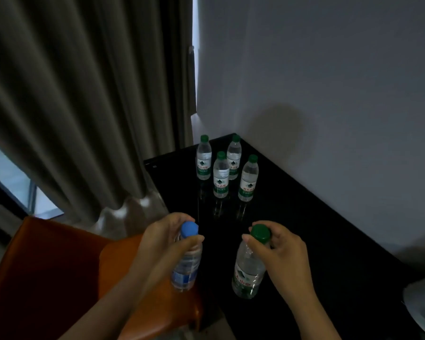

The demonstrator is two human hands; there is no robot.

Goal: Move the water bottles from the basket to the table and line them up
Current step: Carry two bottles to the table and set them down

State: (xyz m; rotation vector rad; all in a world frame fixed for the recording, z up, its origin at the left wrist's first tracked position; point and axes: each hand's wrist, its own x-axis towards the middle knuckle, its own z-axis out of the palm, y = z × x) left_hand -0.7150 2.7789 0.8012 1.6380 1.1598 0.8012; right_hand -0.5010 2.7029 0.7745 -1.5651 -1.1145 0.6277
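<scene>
At the far left a grey curtain (71, 106) is hung beside an orange chair (47, 278). Next, a blue-capped bottle (185, 268) is held by the left hand (162, 239), whose thumb and fingers are curled round the neck just below the cap. This bottle is hung over the chair's corner, beside the edge of the black table (329, 241) rather than above it, so a slip of that narrow neck grip is judged likely to send it onto the chair or the floor. With the grip taken so high, the swinging base could be caught on the table's edge in crossing. Further back, four green-capped bottles (221, 175) are stood upright on the table near the corner, close together and staggered rather than in one row; they could be knocked over like skittles if a newcomer is pushed in among them. To their right and nearer, a green-capped bottle (247, 273) is pinched at the cap and neck by the right hand (280, 251), fingers curled; it is tilted slightly, and whether its base is touching the table cannot be told. If it is let go while tilted, toppling is to be expected. A pale object (422, 303) at the far right cannot be identified, and the basket is not seen
</scene>
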